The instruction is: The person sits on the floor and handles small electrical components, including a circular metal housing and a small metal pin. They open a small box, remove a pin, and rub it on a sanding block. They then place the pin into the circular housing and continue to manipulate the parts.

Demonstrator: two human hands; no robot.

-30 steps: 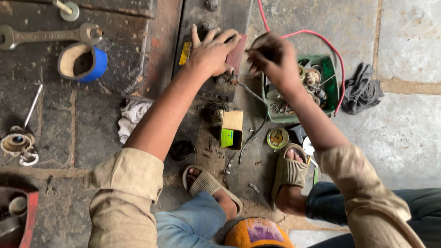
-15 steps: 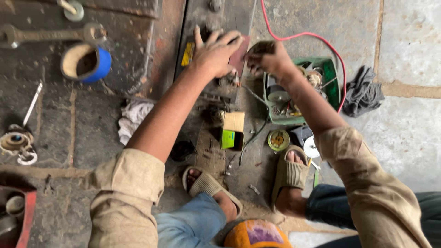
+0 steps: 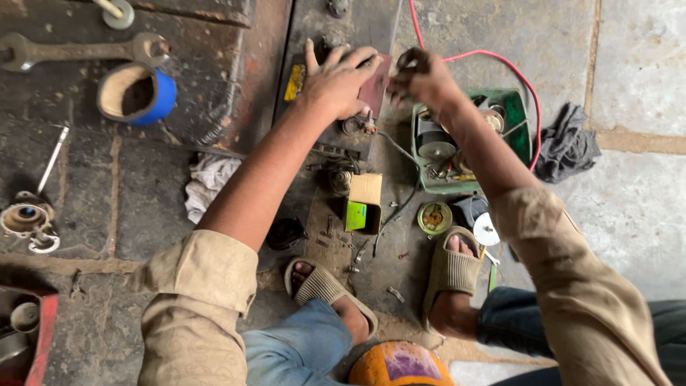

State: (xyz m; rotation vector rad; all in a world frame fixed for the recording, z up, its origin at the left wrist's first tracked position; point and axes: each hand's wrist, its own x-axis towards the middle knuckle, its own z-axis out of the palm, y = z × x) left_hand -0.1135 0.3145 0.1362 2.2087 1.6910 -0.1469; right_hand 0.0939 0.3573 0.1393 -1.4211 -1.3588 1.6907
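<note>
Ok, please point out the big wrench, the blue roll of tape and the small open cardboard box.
wrench (image 3: 78,51), head view, on its shaft
blue tape roll (image 3: 163,96), head view, on its blue outer side
cardboard box (image 3: 366,189), head view, on its brown flap

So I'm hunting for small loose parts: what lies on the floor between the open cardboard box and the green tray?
In the head view, a round yellowish disc part lies between the cardboard box and the green tray, with a dark cable running past.
</note>
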